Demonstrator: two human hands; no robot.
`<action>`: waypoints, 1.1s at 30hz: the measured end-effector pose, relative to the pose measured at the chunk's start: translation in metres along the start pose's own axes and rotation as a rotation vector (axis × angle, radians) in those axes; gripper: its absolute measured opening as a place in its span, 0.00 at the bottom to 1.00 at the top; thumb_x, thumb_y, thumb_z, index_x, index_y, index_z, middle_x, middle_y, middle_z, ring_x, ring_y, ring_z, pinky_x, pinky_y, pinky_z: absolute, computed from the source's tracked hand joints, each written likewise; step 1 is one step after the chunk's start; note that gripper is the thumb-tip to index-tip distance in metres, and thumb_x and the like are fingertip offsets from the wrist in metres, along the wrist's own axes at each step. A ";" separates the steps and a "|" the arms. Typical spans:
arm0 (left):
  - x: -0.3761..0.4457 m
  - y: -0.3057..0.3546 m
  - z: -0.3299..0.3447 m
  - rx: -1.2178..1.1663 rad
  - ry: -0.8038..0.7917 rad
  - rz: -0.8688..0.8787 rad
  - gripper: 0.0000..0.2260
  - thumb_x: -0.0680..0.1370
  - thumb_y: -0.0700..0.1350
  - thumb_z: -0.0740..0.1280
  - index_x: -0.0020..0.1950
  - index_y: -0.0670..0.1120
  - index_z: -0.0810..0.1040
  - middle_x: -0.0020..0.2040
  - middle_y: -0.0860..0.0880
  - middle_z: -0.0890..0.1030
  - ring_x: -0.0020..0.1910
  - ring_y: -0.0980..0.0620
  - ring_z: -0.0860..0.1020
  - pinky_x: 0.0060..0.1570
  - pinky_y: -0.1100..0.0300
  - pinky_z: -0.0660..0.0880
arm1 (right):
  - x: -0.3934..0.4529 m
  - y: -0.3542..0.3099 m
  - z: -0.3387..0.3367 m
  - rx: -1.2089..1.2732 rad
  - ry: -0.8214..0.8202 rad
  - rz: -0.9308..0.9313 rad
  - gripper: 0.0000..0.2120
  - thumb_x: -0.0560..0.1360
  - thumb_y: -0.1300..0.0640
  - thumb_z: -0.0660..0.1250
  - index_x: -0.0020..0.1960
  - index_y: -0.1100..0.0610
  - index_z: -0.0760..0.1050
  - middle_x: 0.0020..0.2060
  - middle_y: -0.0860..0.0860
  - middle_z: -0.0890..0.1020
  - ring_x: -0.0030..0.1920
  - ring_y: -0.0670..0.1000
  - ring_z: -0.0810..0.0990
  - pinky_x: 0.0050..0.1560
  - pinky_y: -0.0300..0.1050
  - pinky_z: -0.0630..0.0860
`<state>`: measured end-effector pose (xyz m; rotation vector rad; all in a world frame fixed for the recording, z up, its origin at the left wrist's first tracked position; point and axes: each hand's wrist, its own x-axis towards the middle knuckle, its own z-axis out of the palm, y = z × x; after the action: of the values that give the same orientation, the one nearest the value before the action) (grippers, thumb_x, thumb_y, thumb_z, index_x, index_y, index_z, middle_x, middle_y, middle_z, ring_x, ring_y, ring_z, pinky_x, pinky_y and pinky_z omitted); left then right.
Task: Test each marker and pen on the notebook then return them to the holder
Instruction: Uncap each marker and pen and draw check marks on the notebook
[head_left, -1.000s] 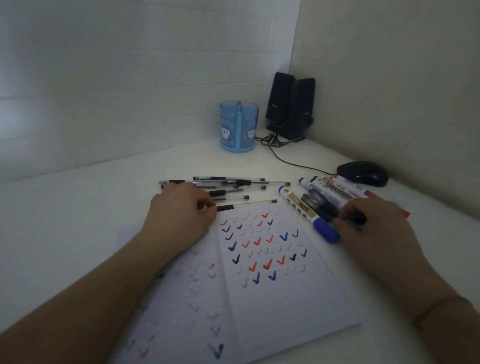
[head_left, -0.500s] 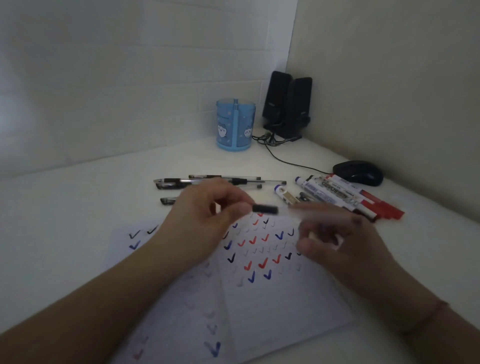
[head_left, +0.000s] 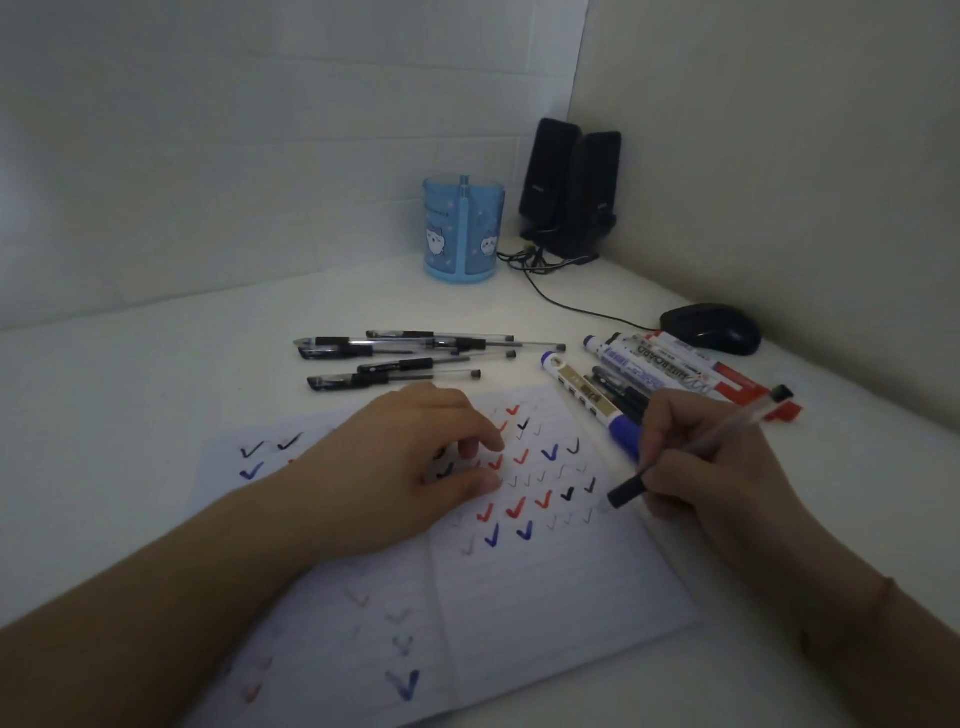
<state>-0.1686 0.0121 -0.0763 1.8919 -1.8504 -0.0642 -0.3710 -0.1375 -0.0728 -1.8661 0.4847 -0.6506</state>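
An open lined notebook (head_left: 545, 597) lies on the white desk, its pages covered with black, red and blue check marks. My right hand (head_left: 711, 467) grips a clear pen with a black grip (head_left: 691, 452); its tip rests at the right page near the marks. My left hand (head_left: 405, 467) lies flat on the notebook with fingers loosely curled, holding nothing that I can see. Several black gel pens (head_left: 405, 356) lie beyond the notebook. Several whiteboard markers (head_left: 649, 369) lie to the right. The blue pen holder (head_left: 464, 228) stands at the back.
Two black speakers (head_left: 569, 187) stand in the corner, with a cable (head_left: 561, 301) running across the desk. A black mouse (head_left: 710, 328) sits by the right wall. Walls close the desk at the back and right.
My right hand took a clear pen from between both hands and brought its tip down to the right page. My left hand let go and settled on the notebook.
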 end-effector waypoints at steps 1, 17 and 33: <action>0.000 0.000 0.000 -0.002 0.000 0.001 0.11 0.75 0.58 0.65 0.56 0.59 0.77 0.45 0.62 0.75 0.48 0.62 0.73 0.52 0.63 0.72 | 0.001 0.000 0.001 -0.062 0.010 -0.001 0.04 0.59 0.65 0.62 0.29 0.58 0.69 0.21 0.50 0.71 0.21 0.44 0.68 0.23 0.35 0.67; 0.001 -0.005 -0.001 0.014 0.027 0.077 0.10 0.75 0.56 0.66 0.54 0.57 0.79 0.43 0.61 0.77 0.45 0.59 0.75 0.46 0.65 0.74 | 0.003 -0.002 -0.004 -0.318 0.117 -0.246 0.09 0.73 0.61 0.69 0.49 0.48 0.79 0.42 0.42 0.84 0.43 0.43 0.82 0.42 0.34 0.77; 0.100 0.121 -0.029 0.447 -0.565 -0.023 0.11 0.78 0.57 0.61 0.54 0.54 0.79 0.48 0.55 0.78 0.43 0.57 0.75 0.46 0.60 0.72 | -0.050 -0.009 -0.061 -0.186 0.367 -0.081 0.09 0.71 0.62 0.71 0.49 0.51 0.78 0.38 0.48 0.83 0.34 0.45 0.79 0.39 0.41 0.77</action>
<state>-0.2629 -0.0698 0.0239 2.3782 -2.3656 -0.2300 -0.4477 -0.1472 -0.0569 -1.9536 0.7295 -1.0411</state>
